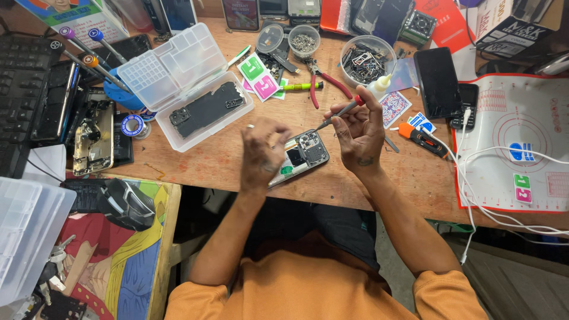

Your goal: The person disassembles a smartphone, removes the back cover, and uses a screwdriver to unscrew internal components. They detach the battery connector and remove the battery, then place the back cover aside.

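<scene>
The opened phone (301, 155) lies near the desk's front edge (237, 185), under the left hand (261, 155), whose curled fingers seem to pinch something too small to tell, while the right hand (357, 133), just right of the phone, grips a screwdriver (341, 111) aimed at it. A tiny screw could drop off that edge, or the tip could slip onto the exposed board. Left of the phone sits a clear box (189, 89); bare wood between them gives some room.

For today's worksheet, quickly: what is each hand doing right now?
Left hand: fingers curled over the opened phone; grip cannot be told.
Right hand: closed, holding a screwdriver.
</scene>
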